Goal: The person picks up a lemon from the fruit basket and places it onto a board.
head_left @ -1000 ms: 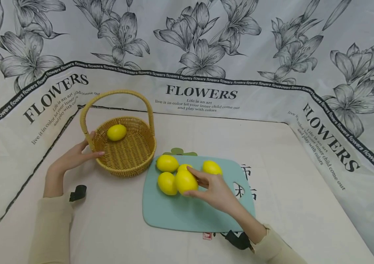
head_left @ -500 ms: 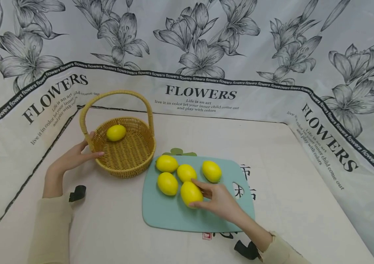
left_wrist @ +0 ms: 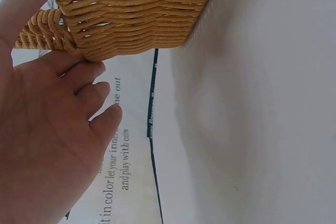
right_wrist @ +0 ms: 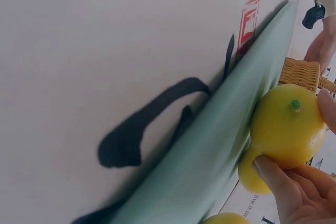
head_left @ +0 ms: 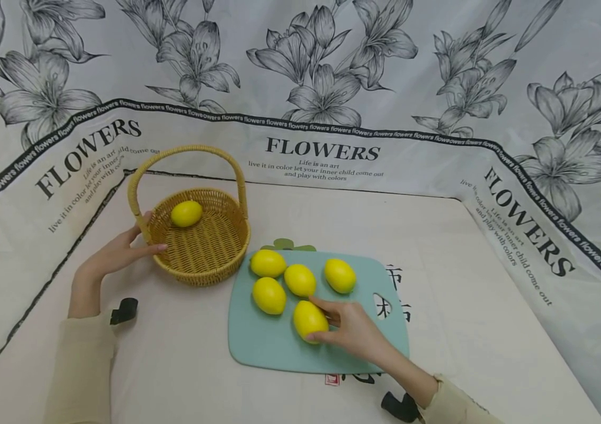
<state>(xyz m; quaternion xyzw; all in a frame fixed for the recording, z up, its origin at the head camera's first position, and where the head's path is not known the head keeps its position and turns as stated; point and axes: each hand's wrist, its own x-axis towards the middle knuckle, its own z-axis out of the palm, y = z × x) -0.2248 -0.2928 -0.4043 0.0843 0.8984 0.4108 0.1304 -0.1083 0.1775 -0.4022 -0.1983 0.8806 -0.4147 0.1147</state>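
My left hand [head_left: 120, 254] grips the left rim of a wicker basket [head_left: 210, 274], the thumb inside the wall and the other fingers outside it. One lemon [head_left: 186, 214] lies in the basket. In the left wrist view the fingers curl against the woven side [left_wrist: 131, 19]. Over a light blue cutting board [head_left: 263, 347], my right hand [head_left: 355, 330] pinches a lemon [head_left: 309, 321] between thumb and fingers. The right wrist view has this lemon [right_wrist: 289, 124] close to the board's surface; whether it touches is unclear. Several other lemons, such as the one nearby [head_left: 300, 280], lie on the board.
A white cloth [head_left: 173, 353] printed with dark characters covers the table. Behind it rises a flowered backdrop [head_left: 326, 88]. The basket's tall handle [head_left: 189, 148] arches over its opening. A lone lemon [head_left: 339, 275] lies toward the board's right, near its cut-out grip hole [head_left: 383, 305].
My right hand has moved the pinched lemon toward me and slightly right, away from the other lemons. The left hand and the basket have stayed in place.
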